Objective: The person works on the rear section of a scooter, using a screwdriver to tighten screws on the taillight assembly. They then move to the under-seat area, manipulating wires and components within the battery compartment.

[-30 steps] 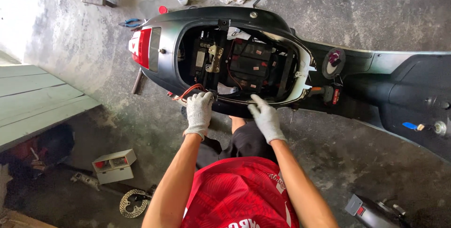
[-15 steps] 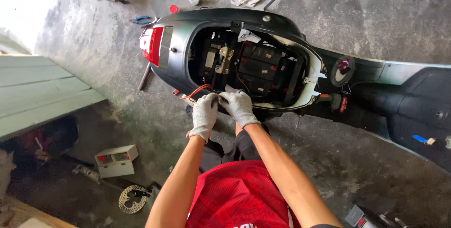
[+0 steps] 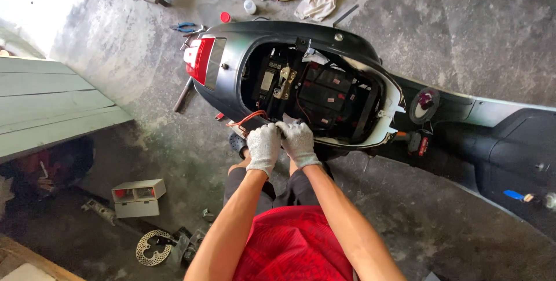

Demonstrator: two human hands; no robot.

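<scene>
Coming together now, the two gloved hands touch at the near rim of the dark grey scooter body [image 3: 231,92]. A second ago they sat apart on that rim; half a second ago they were closing in. My guess is the person has moved from steadying the scooter to working on one small spot.

On the left, a bunch of thin orange and red wires [image 3: 248,120] curls out at the rim, just beside the hands. The left hand in a white knit glove [image 3: 263,146] has its fingers curled in tight, knuckles up. It seems to pinch something small at the rim, but I cannot tell what, since the glove hides it.

The right hand in a white knit glove [image 3: 297,141] presses against the left one, fingers also bent and close together. Both forearms reach straight forward from the red shirt [image 3: 292,249], elbows low.

Past the hands, the open seat bay with black boxes inside [image 3: 324,92] sits uncovered.
</scene>
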